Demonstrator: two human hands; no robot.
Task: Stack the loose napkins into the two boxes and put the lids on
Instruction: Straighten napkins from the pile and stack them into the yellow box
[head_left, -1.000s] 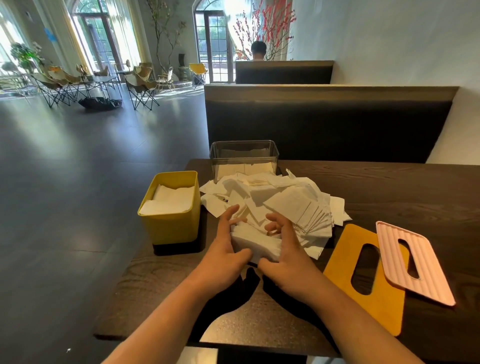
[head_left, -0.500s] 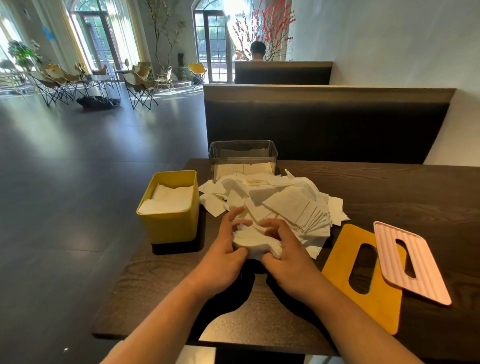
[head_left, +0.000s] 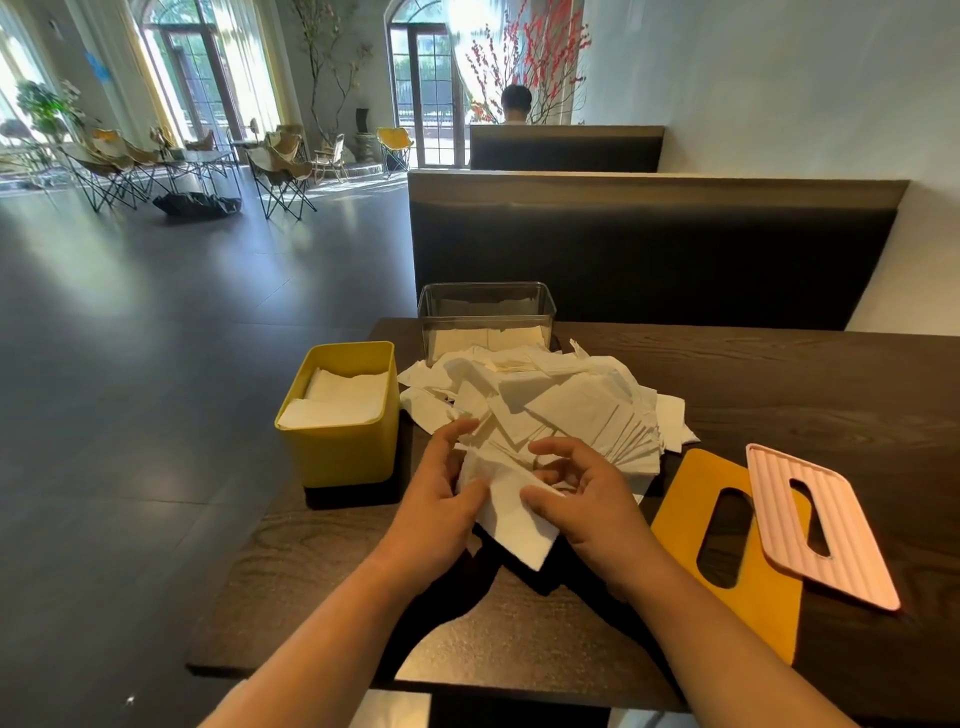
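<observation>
1 napkin bundle (head_left: 511, 519) pinched between left hand (head_left: 439, 512) and right hand (head_left: 597, 512).

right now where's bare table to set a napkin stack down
Bare table far right, behind the pink lid and right of the napkin pile; also the near edge, between yellow box and orange lid. The pile crowds the centre.

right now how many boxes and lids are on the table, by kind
open boxes: 2 (yellow plastic box, clear plastic box)
slotted lids: 2 (flat orange lid, ribbed pink lid)
total: 4
</observation>
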